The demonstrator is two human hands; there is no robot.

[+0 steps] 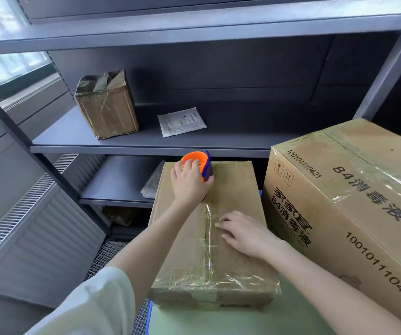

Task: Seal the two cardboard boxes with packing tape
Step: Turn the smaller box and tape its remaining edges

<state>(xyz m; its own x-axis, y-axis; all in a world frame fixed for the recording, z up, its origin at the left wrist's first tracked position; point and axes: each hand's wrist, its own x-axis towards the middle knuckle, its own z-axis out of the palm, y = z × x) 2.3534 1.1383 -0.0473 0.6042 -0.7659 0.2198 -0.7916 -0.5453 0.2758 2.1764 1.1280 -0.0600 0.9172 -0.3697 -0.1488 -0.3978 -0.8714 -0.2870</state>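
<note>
My left hand [189, 182] gripped the tape dispenser [203, 163] at the smaller box's [238, 189] far end; my right hand [245, 234], fingers straight, pressed its taped seam [208, 238].

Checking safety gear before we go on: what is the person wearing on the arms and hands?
No gloves: the left hand and right hand are bare, with no ring or watch visible. The left arm has a loose, pale whitish sleeve ending near the elbow; the forearm is uncovered. The right arm shows no sleeve within the frame.
</note>
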